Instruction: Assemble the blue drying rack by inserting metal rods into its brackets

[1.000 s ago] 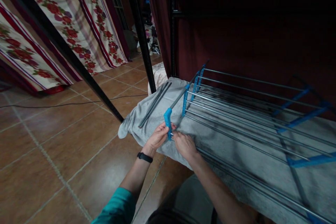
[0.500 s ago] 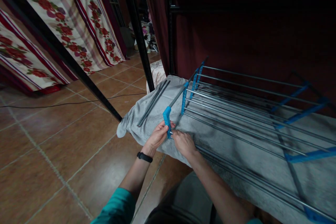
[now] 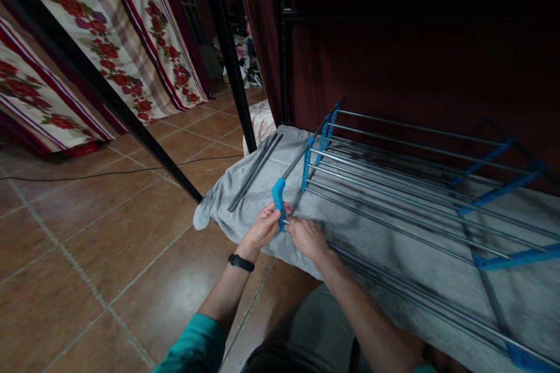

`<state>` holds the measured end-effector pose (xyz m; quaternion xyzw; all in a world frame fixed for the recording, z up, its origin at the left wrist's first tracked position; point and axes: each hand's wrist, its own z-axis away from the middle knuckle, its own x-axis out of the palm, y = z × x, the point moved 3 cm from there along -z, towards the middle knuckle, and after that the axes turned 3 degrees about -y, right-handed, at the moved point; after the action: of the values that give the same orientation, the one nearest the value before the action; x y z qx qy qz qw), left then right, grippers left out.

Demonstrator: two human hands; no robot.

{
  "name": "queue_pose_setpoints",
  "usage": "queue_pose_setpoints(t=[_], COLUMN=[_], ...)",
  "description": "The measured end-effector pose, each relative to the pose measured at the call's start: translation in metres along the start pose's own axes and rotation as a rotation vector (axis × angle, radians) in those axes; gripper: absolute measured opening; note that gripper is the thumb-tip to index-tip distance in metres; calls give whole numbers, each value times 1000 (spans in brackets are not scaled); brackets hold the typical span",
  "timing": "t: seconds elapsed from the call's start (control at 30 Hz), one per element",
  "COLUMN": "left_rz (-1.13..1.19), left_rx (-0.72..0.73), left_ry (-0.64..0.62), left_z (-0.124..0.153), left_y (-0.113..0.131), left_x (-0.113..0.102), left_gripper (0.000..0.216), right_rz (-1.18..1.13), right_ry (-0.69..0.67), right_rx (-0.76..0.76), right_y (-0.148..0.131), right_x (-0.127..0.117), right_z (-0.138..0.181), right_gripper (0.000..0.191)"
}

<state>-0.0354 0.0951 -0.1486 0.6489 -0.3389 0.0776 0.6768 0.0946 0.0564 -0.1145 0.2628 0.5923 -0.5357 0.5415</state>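
A partly assembled drying rack of metal rods and blue plastic brackets lies across a grey towel. My left hand, with a black band at the wrist, pinches the blue plastic bracket at the near end of a grey tube. Just to its right, my right hand is closed around the end of a metal rod. The rod's tip meets the bracket's lower part; whether it sits inside a hole I cannot tell. More metal rods run from beneath my right wrist toward the lower right.
Loose grey tubes lie on the towel left of the rack. A black metal post and a slanting black bar frame the left side. A thin cable crosses the tiled floor. Floral curtains hang behind.
Both hands stay at the bracket and rod end with almost no movement. The view has shifted very slightly.
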Motion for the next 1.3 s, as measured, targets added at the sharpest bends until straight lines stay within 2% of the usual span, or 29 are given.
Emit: queue_pose_setpoints(t=[0.73,1.0,1.17,1.3], left_rz=[-27,-81,-107,-62], left_rx=[28,70,82,48], left_ry=[19,47,50,47], left_z=[1,3,4,4], left_y=[0,-1,-1,3], left_x=[4,7,7,5], left_gripper=[40,36,34,39], right_rz=[12,6,63,112], right_ry=[-42,-59,20,156], right_rx=[4,22,10,71], right_y=[-1,2,-1,0], right_x=[-6,-4,-1,1], right_z=[0,-5,-4,14], right_gripper=[41,36,37,35])
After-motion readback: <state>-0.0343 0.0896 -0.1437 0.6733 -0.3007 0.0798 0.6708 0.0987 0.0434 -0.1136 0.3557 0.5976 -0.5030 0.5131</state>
